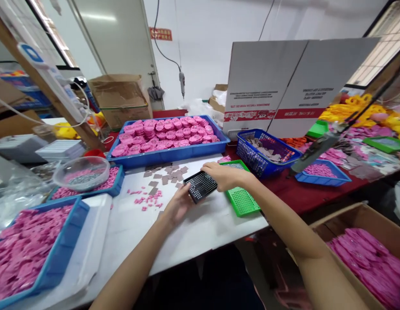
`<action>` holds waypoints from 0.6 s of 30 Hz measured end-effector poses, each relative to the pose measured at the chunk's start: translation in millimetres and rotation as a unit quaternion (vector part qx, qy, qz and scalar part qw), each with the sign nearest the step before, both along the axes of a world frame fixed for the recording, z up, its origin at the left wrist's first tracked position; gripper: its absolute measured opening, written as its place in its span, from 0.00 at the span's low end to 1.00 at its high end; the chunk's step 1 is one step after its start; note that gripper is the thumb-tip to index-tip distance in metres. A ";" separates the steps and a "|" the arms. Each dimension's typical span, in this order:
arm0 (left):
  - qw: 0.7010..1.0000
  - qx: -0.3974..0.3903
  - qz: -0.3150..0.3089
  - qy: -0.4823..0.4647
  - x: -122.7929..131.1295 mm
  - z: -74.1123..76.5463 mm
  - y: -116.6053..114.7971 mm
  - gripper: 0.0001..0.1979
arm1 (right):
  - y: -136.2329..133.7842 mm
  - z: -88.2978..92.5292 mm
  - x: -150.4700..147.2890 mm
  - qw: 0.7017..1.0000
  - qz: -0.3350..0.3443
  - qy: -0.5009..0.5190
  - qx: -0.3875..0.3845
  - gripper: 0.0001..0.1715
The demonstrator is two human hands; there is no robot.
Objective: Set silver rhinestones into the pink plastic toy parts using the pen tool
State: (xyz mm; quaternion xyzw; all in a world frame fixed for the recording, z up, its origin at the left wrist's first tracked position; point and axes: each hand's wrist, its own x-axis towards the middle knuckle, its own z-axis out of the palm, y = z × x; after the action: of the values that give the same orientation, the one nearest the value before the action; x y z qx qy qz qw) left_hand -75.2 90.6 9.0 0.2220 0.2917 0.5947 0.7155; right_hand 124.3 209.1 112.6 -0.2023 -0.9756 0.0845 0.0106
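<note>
Both my hands hold a small black perforated tray just above the white table. My left hand grips its near left edge from below. My right hand closes over its far right end. A green perforated tray lies flat right beside it. Small pink pieces are scattered on the table to the left, with grey square pieces behind them.
A long blue tray of round pink parts stands behind. Blue trays of pink pieces sit at left, with a clear bowl. A blue basket and white cartons stand at right; a cardboard box of pink parts is lower right.
</note>
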 end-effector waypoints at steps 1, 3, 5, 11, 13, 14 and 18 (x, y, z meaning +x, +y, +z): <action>1.000 -0.015 0.020 0.005 -3.7 1.3 0.0 0.26 | -3.9 -0.9 -10.0 1.000 0.006 -0.007 0.003 0.44; 0.998 -0.041 0.055 0.012 -9.8 2.2 1.1 0.27 | -9.1 -2.6 -24.0 1.000 0.012 -0.011 0.006 0.43; 0.995 -0.057 0.083 0.013 -13.3 1.0 3.8 0.28 | -11.1 -5.1 -30.7 1.000 0.010 -0.006 0.000 0.42; 0.988 -0.079 0.131 0.006 -11.6 -5.5 10.2 0.34 | -19.4 -17.8 -31.6 1.000 -0.019 -0.003 -0.009 0.51; 0.986 -0.087 0.144 0.005 -10.8 -5.9 10.2 0.34 | -31.6 -21.9 -29.3 0.999 -0.041 0.016 0.004 0.53; 0.985 -0.091 0.149 0.005 -10.8 -5.6 10.0 0.34 | -39.9 -24.2 -27.9 0.998 -0.058 0.035 0.015 0.54; 0.982 -0.092 0.162 0.000 -10.6 -2.6 8.0 0.36 | -76.1 -38.0 -25.9 0.980 -0.136 0.122 0.074 0.48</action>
State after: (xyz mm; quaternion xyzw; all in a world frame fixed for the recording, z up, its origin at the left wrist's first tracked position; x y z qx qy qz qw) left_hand -85.8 98.6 6.4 0.1050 0.3776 0.6735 0.6268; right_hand 98.4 133.0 74.5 -0.3195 -0.9341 0.0343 0.1556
